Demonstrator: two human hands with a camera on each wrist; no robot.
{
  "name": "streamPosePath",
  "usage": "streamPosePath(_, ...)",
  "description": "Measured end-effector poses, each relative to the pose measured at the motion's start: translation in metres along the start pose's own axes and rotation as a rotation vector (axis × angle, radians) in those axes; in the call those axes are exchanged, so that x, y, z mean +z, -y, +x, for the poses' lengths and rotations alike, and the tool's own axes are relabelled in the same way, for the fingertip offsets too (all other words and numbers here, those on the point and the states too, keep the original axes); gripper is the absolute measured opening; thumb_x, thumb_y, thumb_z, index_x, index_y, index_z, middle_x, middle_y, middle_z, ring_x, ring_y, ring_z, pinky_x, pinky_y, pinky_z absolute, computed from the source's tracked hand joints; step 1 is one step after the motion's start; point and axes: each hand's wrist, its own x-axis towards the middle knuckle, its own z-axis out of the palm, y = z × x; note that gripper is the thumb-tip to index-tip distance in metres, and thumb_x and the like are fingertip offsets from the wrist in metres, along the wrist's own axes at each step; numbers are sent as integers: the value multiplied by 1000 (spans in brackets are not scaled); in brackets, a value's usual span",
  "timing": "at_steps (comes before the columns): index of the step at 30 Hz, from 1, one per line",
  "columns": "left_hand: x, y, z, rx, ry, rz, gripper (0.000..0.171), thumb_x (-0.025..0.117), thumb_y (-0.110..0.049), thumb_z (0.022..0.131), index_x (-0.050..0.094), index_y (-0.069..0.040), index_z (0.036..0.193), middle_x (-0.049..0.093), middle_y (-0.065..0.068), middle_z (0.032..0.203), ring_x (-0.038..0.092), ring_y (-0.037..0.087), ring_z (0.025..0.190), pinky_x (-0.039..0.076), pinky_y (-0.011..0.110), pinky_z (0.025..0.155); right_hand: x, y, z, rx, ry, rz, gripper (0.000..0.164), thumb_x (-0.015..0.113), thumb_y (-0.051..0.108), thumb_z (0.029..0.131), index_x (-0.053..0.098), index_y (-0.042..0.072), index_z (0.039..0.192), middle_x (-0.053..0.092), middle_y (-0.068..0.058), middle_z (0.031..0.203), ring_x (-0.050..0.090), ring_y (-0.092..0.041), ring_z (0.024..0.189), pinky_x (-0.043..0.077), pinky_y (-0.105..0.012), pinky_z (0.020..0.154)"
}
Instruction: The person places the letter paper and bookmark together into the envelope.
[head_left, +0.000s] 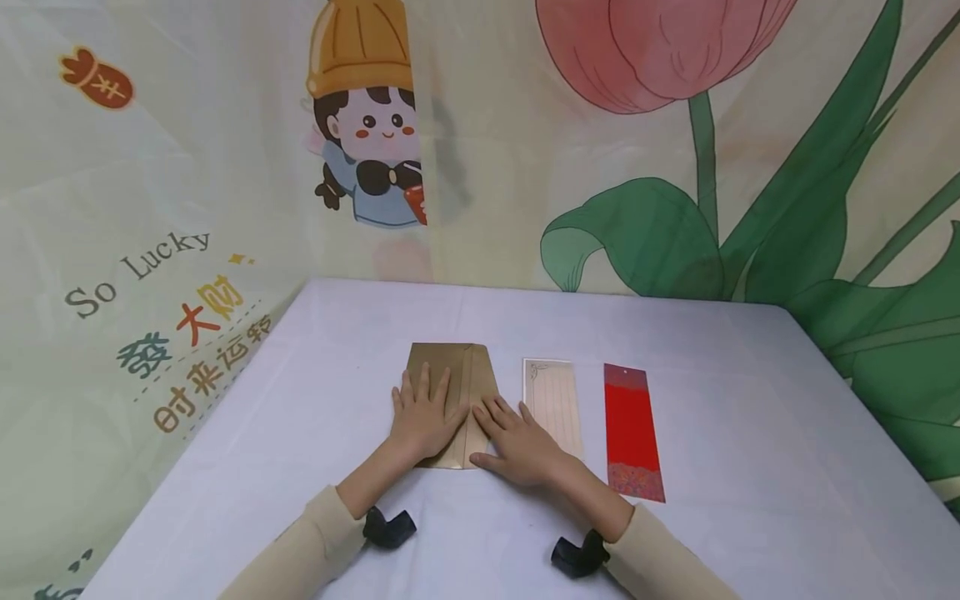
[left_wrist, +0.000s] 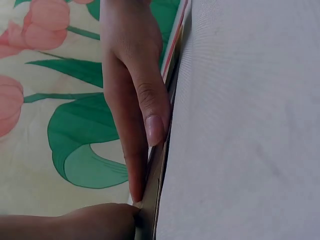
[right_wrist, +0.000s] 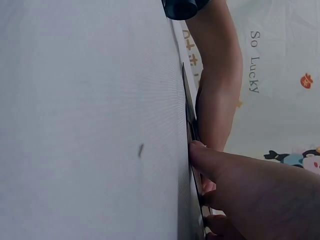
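Observation:
A brown paper envelope (head_left: 442,354) lies on the table with a seam running lengthwise down it. My left hand (head_left: 423,421) rests on its left half, palm down, fingers straight and spread. From the right, my right hand (head_left: 522,446) presses on the right half with extended fingers, its fingertips close to the left thumb near the seam. In the left wrist view the right hand (left_wrist: 135,90) lies low along the envelope's edge (left_wrist: 152,200). Part of the left hand (left_wrist: 95,222) shows at the bottom there. Both hands hide much of the envelope's middle.
Right of the envelope lies a cream lined card (head_left: 551,396), partly covered by the right hand. Farther right is a red rectangular strip (head_left: 632,425) with patterned ends. A white cloth covers the table (head_left: 720,400). Printed fabric (head_left: 480,192) hangs behind.

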Motion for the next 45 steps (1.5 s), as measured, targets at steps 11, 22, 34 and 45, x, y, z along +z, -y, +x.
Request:
streamPosePath(11,4,0,1,-10,11,0,68,31,-56,89,23,-16,143,8,21,148,1,49,131,8,62,101,-2,-1,-1,-10,-7,13,71,39,51,89,23,9,142,17,-13,148,12,-29,136,14,-54,104)
streamPosePath(22,-3,1,0,-11,-36,-61,59,31,-45,92,24,-15,143,15,24,145,8,53,128,13,61,101,-9,-2,13,229,-323,467,59,62,30,82,40,9,133,45,-17,126,47,-25,110,42,-39,86)
streamPosePath(34,-7,2,-4,-15,-38,-97,63,30,-48,92,16,-17,145,14,24,145,10,52,128,15,61,100,0,-6,24,237,-45,1318,46,52,-3,85,47,7,130,60,-19,108,63,-21,88,52,-32,69)
streamPosePath(45,-18,1,0,-129,-162,-145,100,50,-72,64,5,-33,144,-4,12,150,31,46,121,37,57,85,-18,0,15,248,-156,1295,52,52,-7,84,45,11,132,40,-21,134,55,-23,97,51,-33,70)
